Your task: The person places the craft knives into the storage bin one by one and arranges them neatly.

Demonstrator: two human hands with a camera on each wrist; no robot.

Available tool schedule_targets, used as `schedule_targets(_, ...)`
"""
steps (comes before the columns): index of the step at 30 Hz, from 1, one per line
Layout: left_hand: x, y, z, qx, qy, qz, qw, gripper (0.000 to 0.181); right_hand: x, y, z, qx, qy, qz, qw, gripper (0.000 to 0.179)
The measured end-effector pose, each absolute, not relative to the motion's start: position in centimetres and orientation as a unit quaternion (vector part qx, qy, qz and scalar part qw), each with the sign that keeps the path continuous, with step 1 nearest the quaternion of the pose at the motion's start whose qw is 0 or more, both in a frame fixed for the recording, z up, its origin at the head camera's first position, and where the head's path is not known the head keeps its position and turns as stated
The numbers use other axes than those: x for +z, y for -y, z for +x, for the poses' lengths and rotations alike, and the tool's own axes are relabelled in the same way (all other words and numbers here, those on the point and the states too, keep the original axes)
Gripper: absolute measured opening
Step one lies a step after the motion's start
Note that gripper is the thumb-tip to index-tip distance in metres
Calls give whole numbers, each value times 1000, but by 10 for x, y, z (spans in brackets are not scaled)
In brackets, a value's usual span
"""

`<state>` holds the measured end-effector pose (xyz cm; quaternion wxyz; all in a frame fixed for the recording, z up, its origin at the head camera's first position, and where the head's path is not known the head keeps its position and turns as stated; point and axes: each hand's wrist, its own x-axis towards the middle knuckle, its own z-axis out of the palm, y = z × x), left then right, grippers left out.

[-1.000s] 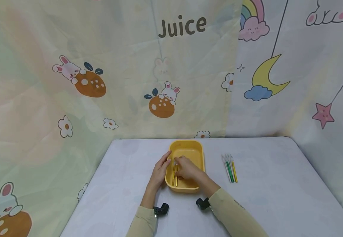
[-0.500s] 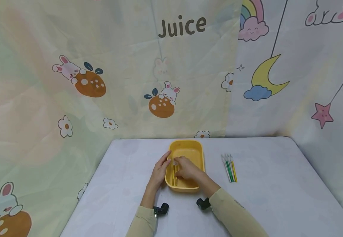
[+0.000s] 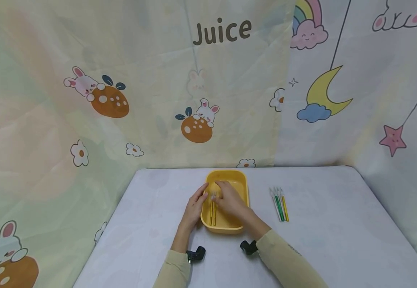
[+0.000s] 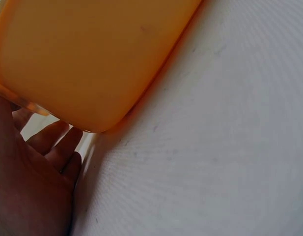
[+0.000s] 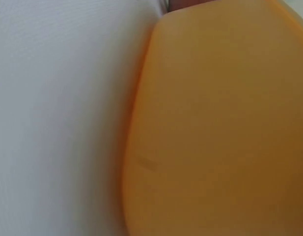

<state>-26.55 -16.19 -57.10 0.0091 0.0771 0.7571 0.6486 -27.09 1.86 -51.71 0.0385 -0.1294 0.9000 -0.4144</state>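
Note:
A yellow rectangular tray (image 3: pixel 245 188) sits on the table. Inside it, along the left side, two slim yellow pen-like sticks (image 3: pixel 213 214) with pale tips lie side by side. My left hand (image 3: pixel 193 208) rests against the tray's left wall, fingers extended along it; in the left wrist view those fingers (image 4: pixel 58 142) touch the orange-looking tray wall (image 4: pixel 92 64). Over the tray is my right hand (image 3: pixel 230 200), its thumb and fingers spread apart near the tips of the two sticks. Whether the thumb touches them I cannot tell. The right wrist view shows mostly tray wall (image 5: pixel 215 123).
To the right of the tray, several slim sticks (image 3: pixel 279 206) in white, green and yellow lie in a row on the white table (image 3: pixel 323 240). A printed cloth (image 3: pixel 158 80) hangs behind the table. Each wrist carries a small black camera (image 3: pixel 196 254).
My right hand's fingers have spread and shifted slightly forward, away from the tips of the two yellow sticks. The left hand and the tray have stayed in place.

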Motion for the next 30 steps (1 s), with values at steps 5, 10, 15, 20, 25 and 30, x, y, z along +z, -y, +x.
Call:
schedule_targets(5, -570, 162, -265, 647, -758, 74, 12, 44, -511, -22, -271, -428, -895, -120, 31, 71)
schedule_targets(10, -570, 162, -265, 643, -762, 76, 11, 44, -508, -26, -271, -437, -891, -121, 21, 71)
schedule_targets(15, -570, 162, -265, 645, -760, 76, 13, 45, -506, -32, -269, -437, -889, -135, 0, 71)
schedule_targets(20, -571, 162, -265, 649, -757, 77, 15, 45, -503, -40, -268, -431, -891, -141, -18, 70)
schedule_targets(25, -570, 162, -265, 647, -758, 74, 15, 44, -502, -48, -266, -427, -894, -133, -34, 68)
schedule_targets(30, -569, 160, -264, 652, -754, 78, 15, 45, -504, -57, -267, -429, -893, -123, -53, 67)
